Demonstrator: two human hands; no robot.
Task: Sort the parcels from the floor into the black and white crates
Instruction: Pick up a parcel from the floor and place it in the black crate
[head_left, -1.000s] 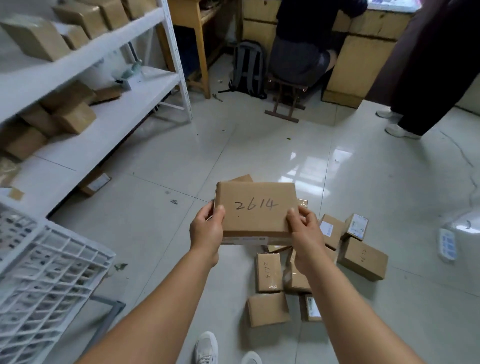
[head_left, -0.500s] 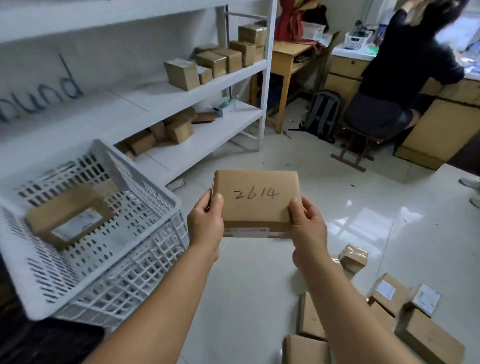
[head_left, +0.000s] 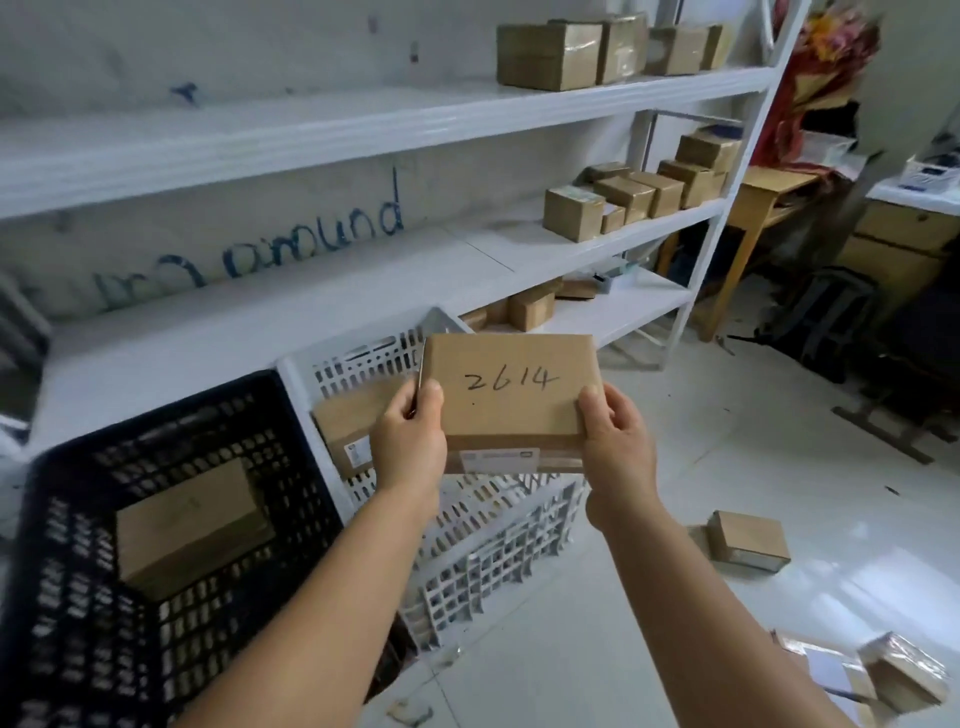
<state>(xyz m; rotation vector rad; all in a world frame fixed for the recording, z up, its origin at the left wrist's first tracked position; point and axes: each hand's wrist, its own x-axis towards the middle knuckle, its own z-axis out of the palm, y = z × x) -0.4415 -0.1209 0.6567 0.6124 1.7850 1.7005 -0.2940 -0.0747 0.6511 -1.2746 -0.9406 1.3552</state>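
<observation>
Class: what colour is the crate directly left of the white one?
Black crate, seen in the head view.

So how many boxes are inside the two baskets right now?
2. One parcel lies in the black crate, one parcel in the white crate, partly behind the left hand. More could be hidden.
</observation>
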